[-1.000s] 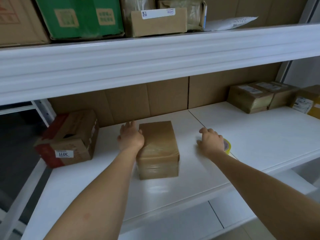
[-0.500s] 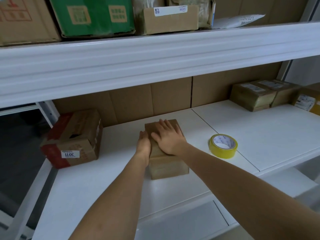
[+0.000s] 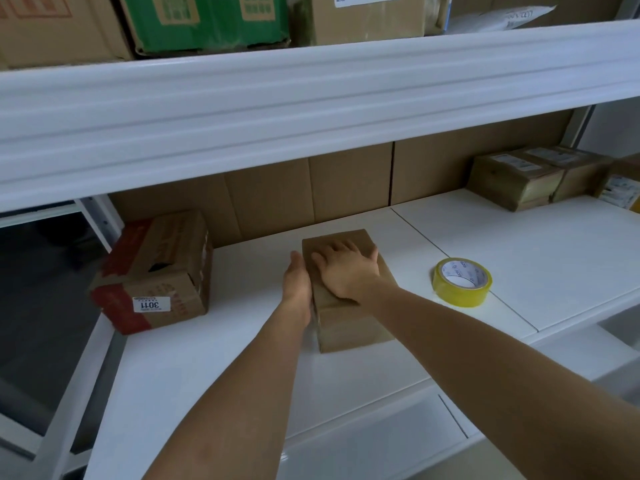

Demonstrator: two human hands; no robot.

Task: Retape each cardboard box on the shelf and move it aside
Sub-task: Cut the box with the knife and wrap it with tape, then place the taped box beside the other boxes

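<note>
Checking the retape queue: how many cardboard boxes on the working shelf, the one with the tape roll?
5, maybe more past the right edge: small box under both hands, red-printed box at left, two labelled boxes back right, one cut off.

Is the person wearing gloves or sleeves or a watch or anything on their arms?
No. Both arms are bare from the bottom of the picture to the fingertips: no sleeves, gloves, watch or bracelet show. The left hand and right hand carry no rings that can be seen, though some fingers are partly hidden. The fingernails look short and plain.
</note>
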